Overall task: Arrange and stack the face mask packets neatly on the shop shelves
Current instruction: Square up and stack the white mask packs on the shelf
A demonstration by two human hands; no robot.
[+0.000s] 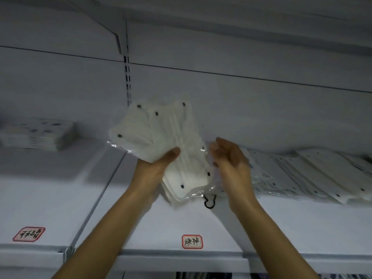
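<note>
I see the fanned bundle of white face masks in clear crinkly plastic packets (161,141) at frame centre, held up above the white metal shelf deck (181,222), not resting on it.

Risk 1: the bundle is splayed, corners pointing from 9 to 12 o'clock. The film looks slick, so I'd expect packets to slide out and drop if the pinch loosens.

Risk 2: a black ear-loop cord (209,202) hangs at 6 o'clock below the bundle. It could snag on the shelf edge or get trapped under the pile.

Risk 3: setting it down fanned would give a crooked stack. It needs squaring first.

The left hand (159,164) grips the bundle from 7 o'clock, thumb curled over the front face.

The right hand (231,162) is at 3 o'clock of the bundle, fingers loosely curled, just beside or touching the film edge. I can't tell if it actually pinches anything; motion blur.

Further out: an untidy slanted row of similar white packets (312,176) at 3 o'clock and a squared stack of packets (38,133) at 9 o'clock. A red-bordered handwritten label (192,241) sits at 6 o'clock.
</note>
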